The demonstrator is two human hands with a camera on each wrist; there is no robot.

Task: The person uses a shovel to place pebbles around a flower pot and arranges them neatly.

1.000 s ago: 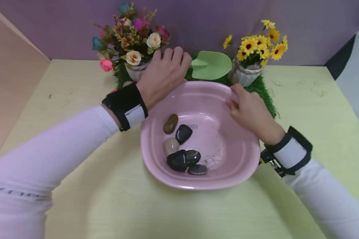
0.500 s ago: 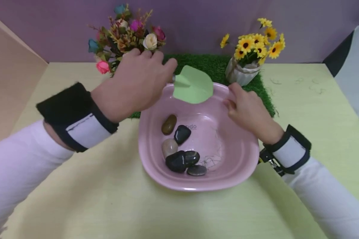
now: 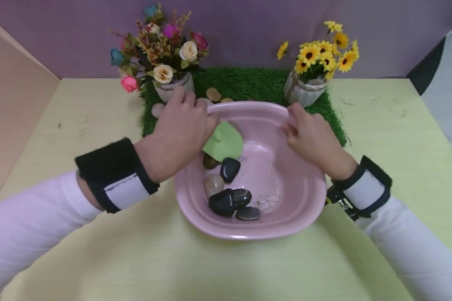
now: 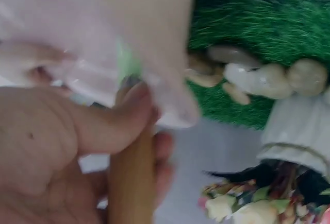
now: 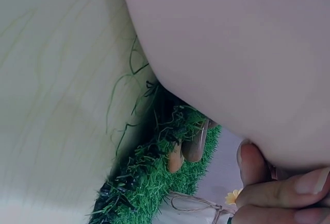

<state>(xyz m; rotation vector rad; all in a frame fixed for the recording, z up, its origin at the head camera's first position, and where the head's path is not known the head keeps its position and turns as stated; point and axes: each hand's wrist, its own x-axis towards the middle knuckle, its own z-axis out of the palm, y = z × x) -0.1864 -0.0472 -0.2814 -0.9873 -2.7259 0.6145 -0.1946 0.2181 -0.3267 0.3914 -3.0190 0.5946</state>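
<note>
The pink basin (image 3: 248,209) sat mid-tabletop (image 3: 79,251), stones (image 3: 229,198) clustered at its 8 o'clock. The right hand (image 3: 312,140) gripped the rim at 1 o'clock, risking a tilt. The left hand (image 3: 181,131), at 11 o'clock, clasped the green trowel (image 3: 224,142); its blade could flick stones out.

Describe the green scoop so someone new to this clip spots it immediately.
Find the pink basin mid-table. The green scoop dips over its far-left wall, gripped by the left hand. It is the only flat, pale-green thing there, just above the rounded stones.

Scoop handle (image 4: 131,183) hidden in head view (left-wrist picture blurred throughout)
</note>
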